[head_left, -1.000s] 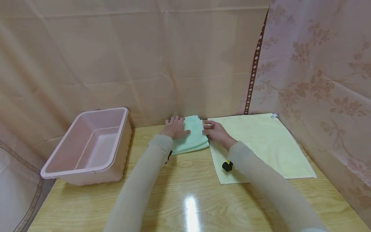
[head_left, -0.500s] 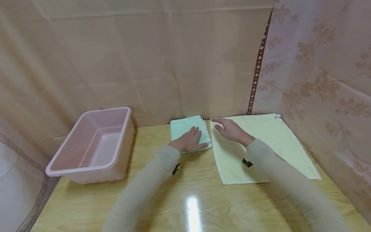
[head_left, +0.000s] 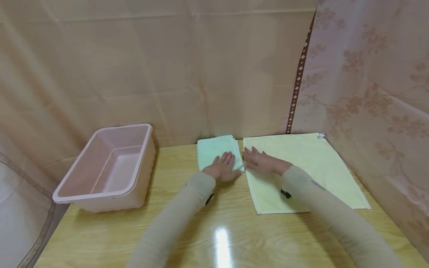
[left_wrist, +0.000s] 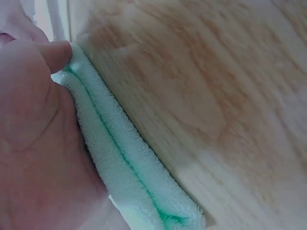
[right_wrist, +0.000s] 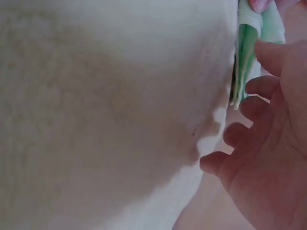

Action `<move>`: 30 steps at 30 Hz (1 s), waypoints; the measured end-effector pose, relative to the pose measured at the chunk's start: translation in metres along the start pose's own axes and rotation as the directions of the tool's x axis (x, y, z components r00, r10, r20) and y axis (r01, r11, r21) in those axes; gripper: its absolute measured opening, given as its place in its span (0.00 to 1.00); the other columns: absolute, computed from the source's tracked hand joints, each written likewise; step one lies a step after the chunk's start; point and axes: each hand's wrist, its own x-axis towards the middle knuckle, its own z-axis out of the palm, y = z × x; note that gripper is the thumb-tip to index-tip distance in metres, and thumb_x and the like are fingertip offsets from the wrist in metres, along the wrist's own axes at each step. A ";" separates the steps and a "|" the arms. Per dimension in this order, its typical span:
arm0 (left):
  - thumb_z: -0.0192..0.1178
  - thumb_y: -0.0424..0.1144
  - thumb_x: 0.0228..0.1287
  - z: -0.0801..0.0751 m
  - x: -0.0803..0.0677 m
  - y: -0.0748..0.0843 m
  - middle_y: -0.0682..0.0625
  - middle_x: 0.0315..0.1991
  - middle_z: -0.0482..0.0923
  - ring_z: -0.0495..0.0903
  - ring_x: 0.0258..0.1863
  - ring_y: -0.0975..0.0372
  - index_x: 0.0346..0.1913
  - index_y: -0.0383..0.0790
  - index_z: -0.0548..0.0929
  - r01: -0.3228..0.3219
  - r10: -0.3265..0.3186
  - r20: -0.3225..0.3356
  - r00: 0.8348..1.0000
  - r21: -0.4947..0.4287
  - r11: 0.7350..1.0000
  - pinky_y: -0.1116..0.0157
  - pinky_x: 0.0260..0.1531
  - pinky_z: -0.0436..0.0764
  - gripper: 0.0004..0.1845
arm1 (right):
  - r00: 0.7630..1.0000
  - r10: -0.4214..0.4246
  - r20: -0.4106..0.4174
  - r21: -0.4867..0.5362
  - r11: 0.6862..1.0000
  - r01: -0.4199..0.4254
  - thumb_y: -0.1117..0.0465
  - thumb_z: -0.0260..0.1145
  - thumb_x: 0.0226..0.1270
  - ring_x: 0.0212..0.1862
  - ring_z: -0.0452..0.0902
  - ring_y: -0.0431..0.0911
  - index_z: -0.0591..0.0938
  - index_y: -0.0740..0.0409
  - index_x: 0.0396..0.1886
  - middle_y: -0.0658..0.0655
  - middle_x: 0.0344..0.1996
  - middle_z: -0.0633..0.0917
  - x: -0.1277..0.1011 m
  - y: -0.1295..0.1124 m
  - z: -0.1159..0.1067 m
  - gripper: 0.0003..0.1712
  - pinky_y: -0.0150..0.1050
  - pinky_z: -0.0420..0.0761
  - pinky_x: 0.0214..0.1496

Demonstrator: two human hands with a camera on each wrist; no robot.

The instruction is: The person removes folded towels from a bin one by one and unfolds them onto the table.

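Note:
A folded mint-green towel (head_left: 214, 147) lies on the table near the back curtain. My left hand (head_left: 222, 169) rests palm down on its near right part, fingers extended; the left wrist view shows the palm (left_wrist: 43, 139) against the towel's layered folded edge (left_wrist: 120, 148). Beside the green towel's right edge is my right hand (head_left: 264, 162), over the left side of a spread pale-yellow towel (head_left: 311, 167). Its fingers are loosely bent around nothing. In the right wrist view, the thumb (right_wrist: 273, 57) is close to the green folds (right_wrist: 247, 52); whether it touches them I cannot tell.
To the left stands a pink plastic basin (head_left: 137, 178) with nothing visible in it. A beige curtain (head_left: 167, 74) hangs behind the wooden table (head_left: 187, 238), and a flowered curtain (head_left: 375, 93) borders the right side.
My left hand has gone from the green towel's far left to its near right part. My right hand first drew away rightward, then came nearer to me beside the towel's edge.

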 end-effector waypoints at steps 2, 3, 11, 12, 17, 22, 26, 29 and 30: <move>0.31 0.66 0.78 0.004 0.007 0.000 0.48 0.83 0.32 0.30 0.80 0.58 0.82 0.40 0.39 0.013 -0.013 0.011 1.000 0.005 1.000 0.54 0.76 0.37 0.44 | 1.000 0.011 0.029 0.014 1.000 -0.011 0.51 0.44 0.86 0.78 0.34 0.69 0.50 0.65 0.81 0.69 0.79 0.45 0.000 0.002 0.002 0.36 0.73 0.37 0.71; 0.30 0.67 0.77 0.008 0.011 0.000 0.49 0.83 0.30 0.29 0.80 0.59 0.82 0.41 0.37 0.019 -0.019 0.019 1.000 0.008 1.000 0.54 0.76 0.36 0.44 | 0.999 0.018 0.042 0.020 1.000 -0.019 0.50 0.42 0.86 0.78 0.34 0.68 0.48 0.65 0.81 0.68 0.80 0.45 0.000 0.003 0.003 0.36 0.72 0.36 0.72; 0.24 0.69 0.76 0.024 0.038 -0.012 0.51 0.81 0.20 0.20 0.78 0.60 0.81 0.45 0.29 0.019 -0.019 0.053 0.998 0.005 1.000 0.54 0.74 0.27 0.44 | 0.996 0.046 0.082 -0.006 0.999 -0.045 0.46 0.39 0.86 0.79 0.29 0.66 0.46 0.61 0.82 0.65 0.80 0.43 0.001 -0.002 0.006 0.37 0.70 0.30 0.72; 0.24 0.69 0.76 0.024 0.038 -0.014 0.51 0.81 0.19 0.19 0.78 0.60 0.81 0.45 0.29 0.013 -0.013 0.055 0.998 -0.005 1.000 0.54 0.74 0.27 0.44 | 0.995 0.047 0.085 -0.006 0.999 -0.047 0.46 0.38 0.86 0.79 0.29 0.66 0.46 0.60 0.82 0.65 0.80 0.43 0.002 -0.003 0.006 0.37 0.69 0.30 0.72; 0.25 0.69 0.76 0.022 0.034 -0.021 0.50 0.80 0.17 0.17 0.77 0.60 0.80 0.44 0.28 -0.025 0.028 0.057 0.998 -0.053 0.998 0.52 0.74 0.25 0.45 | 0.991 0.090 0.095 0.001 0.996 -0.090 0.42 0.36 0.85 0.80 0.28 0.62 0.44 0.56 0.83 0.60 0.82 0.43 0.004 -0.006 0.005 0.38 0.66 0.29 0.74; 0.25 0.68 0.77 0.023 0.036 -0.024 0.50 0.80 0.17 0.16 0.77 0.61 0.80 0.43 0.28 -0.048 0.050 0.035 0.998 -0.064 0.997 0.52 0.73 0.24 0.44 | 0.992 0.086 0.088 -0.011 0.996 -0.085 0.41 0.40 0.84 0.80 0.28 0.62 0.44 0.57 0.83 0.59 0.82 0.42 0.005 -0.006 0.004 0.40 0.66 0.28 0.74; 0.24 0.68 0.77 0.025 0.040 -0.026 0.50 0.80 0.17 0.16 0.77 0.60 0.80 0.43 0.28 -0.058 0.061 0.033 0.998 -0.068 0.996 0.51 0.73 0.24 0.44 | 0.994 0.071 0.079 -0.034 0.997 -0.069 0.42 0.43 0.83 0.79 0.27 0.64 0.46 0.60 0.82 0.62 0.81 0.42 0.005 -0.007 0.006 0.41 0.68 0.28 0.73; 0.25 0.68 0.78 0.025 0.036 -0.026 0.50 0.80 0.18 0.17 0.77 0.60 0.81 0.43 0.29 -0.068 0.071 0.022 0.997 -0.086 0.994 0.51 0.73 0.24 0.44 | 0.994 0.076 0.078 -0.055 0.996 -0.071 0.40 0.44 0.83 0.79 0.27 0.65 0.46 0.61 0.82 0.62 0.81 0.42 0.005 -0.008 0.008 0.42 0.68 0.29 0.73; 0.26 0.67 0.78 0.025 0.034 -0.025 0.49 0.80 0.19 0.17 0.77 0.60 0.81 0.43 0.30 -0.076 0.078 0.014 0.997 -0.092 0.993 0.51 0.73 0.24 0.43 | 0.994 0.078 0.079 -0.059 0.996 -0.073 0.40 0.44 0.83 0.79 0.28 0.65 0.47 0.61 0.82 0.62 0.81 0.42 0.005 -0.009 0.009 0.42 0.69 0.29 0.73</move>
